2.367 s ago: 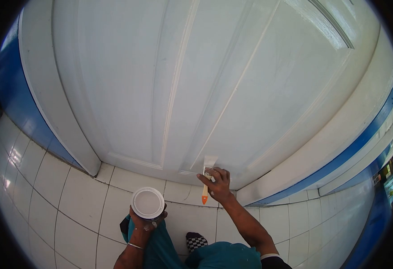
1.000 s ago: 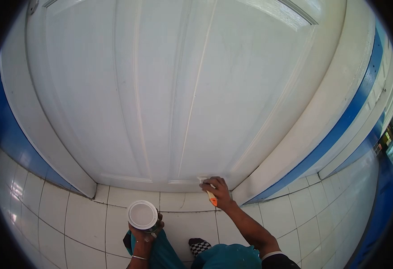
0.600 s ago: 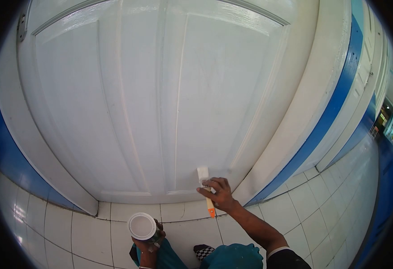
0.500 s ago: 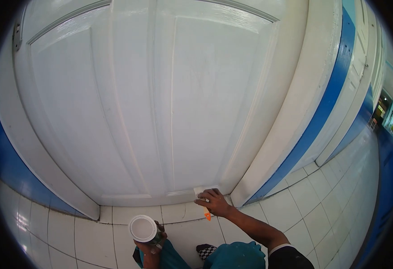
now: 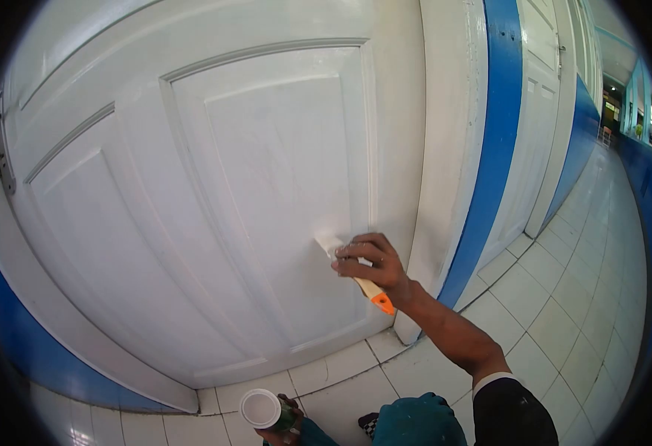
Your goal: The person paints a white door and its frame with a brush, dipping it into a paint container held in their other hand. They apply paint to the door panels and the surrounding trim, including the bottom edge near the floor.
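My right hand (image 5: 370,262) is closed round a paintbrush (image 5: 374,291) with a pale handle and an orange end. The brush's white bristles touch the right lower panel of a white door (image 5: 281,163). Low in the view, my left hand (image 5: 287,420) is wrapped round a can (image 5: 260,409) with a white rim and white paint inside. The can is upright, above the floor and near my knee.
White door frame (image 5: 445,149) and a blue wall stripe (image 5: 493,126) stand at the right. White floor tiles (image 5: 341,364) run below the door and along a corridor. A metal lock plate (image 5: 2,152) is at the door's left edge.
My right hand has moved up with the brush, from the door's bottom edge to the panel. The view has turned up and right; my left hand still holds the can.
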`<state>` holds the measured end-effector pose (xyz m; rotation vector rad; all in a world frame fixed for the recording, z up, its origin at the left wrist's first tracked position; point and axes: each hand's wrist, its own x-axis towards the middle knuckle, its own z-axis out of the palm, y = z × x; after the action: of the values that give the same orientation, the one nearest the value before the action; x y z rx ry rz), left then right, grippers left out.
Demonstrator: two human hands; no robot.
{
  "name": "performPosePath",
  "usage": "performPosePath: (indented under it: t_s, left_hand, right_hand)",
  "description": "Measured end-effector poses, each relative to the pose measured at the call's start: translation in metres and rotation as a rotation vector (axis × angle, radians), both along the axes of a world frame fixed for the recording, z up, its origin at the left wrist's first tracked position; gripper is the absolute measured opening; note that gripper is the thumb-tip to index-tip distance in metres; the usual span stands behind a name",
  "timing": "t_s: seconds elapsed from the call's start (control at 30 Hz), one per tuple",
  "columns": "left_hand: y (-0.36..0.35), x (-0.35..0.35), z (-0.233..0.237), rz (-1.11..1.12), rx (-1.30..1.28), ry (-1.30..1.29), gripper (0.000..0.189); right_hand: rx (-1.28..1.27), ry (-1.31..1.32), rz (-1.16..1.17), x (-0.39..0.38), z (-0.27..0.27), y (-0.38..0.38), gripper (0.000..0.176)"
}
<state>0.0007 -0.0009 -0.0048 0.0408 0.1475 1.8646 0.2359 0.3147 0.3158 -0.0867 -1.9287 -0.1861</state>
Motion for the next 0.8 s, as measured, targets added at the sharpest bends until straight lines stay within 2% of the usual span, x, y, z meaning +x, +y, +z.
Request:
performPosePath:
  t_s: [0.13,0.2,0.3,0.33,0.43,0.53,0.6,0.7,0.73,0.77,0.8]
  left_hand:
    - [-0.002,-0.002,0.0,-0.039,-0.015,0.152,0.083]
    - [-0.001,-0.005,-0.001,-0.059,-0.013,0.231,0.083]
    - [-0.006,-0.01,-0.009,-0.082,0.002,0.339,0.084]
    - [-0.007,-0.015,-0.017,-0.093,0.017,0.391,0.085]
    - [-0.007,0.001,0.012,-0.092,-0.022,0.279,0.084]
    - [-0.005,0.008,0.029,-0.089,-0.03,0.227,0.082]
    - [-0.003,0.011,0.038,-0.095,-0.034,0.212,0.082]
    - [-0.004,0.014,0.048,-0.108,-0.041,0.189,0.081]
    - [-0.004,0.016,0.052,-0.108,-0.044,0.185,0.08]
    - [-0.005,0.016,0.055,-0.111,-0.044,0.177,0.08]
    - [-0.006,0.018,0.058,-0.111,-0.044,0.171,0.079]
  right_hand:
    - [0.246,0.244,-0.028,-0.01,0.12,0.013,0.036]
    - [0.326,0.308,-0.054,-0.016,0.162,0.015,0.038]
    - [0.379,0.14,-0.156,-0.017,0.17,0.019,0.038]
    - [0.346,0.055,-0.17,-0.017,0.154,0.025,0.039]
    - [0.234,-0.132,-0.193,-0.008,0.085,0.019,0.042]
    - [-0.025,-0.271,-0.031,0.009,0.049,-0.001,0.034]
    - [-0.117,-0.293,0.037,0.015,0.065,-0.001,0.031]
    - [-0.194,-0.172,0.016,0.014,0.131,0.017,0.03]
    - [-0.257,-0.077,0.039,0.013,0.153,0.026,0.025]
    - [-0.192,-0.027,0.044,0.012,0.18,0.036,0.021]
    - [-0.342,0.026,0.057,0.011,0.203,0.034,0.008]
